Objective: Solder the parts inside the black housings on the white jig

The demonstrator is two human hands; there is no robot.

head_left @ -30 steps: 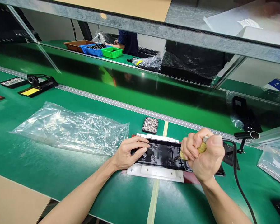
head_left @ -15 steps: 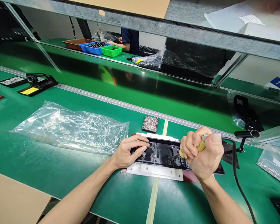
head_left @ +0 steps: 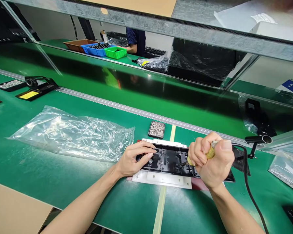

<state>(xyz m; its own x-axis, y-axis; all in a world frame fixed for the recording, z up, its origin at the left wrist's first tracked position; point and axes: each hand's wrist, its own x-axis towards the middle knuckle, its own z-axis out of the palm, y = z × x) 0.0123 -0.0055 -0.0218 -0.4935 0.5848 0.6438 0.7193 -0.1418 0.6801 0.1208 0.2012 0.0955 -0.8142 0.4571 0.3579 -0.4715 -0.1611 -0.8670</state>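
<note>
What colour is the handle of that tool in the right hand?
The handle is yellowish, partly hidden by the right hand; the head view shows it.

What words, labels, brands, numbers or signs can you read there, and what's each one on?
None can be read.
White slip at upper right: any print too blurred.
Blue-fronted box at right: any markings too small.
Black housing: any moulded marks too small.

Fixture (head_left: pixel 161 178) is lying between front and rear edges of bench (head_left: pixel 51 178), housing (head_left: pixel 170 159) sitting on it. Left hand (head_left: pixel 132 159) is resting on housing's left end; right hand (head_left: pixel 211 162) is holding tool (head_left: pixel 211 151), tip in housing's middle. Tray (head_left: pixel 157 129) is sitting behind fixture, near rear edge. Bag (head_left: pixel 75 133) is lying left of fixture. Stand (head_left: pixel 40 87) is sitting farther left, at rear edge.
</note>
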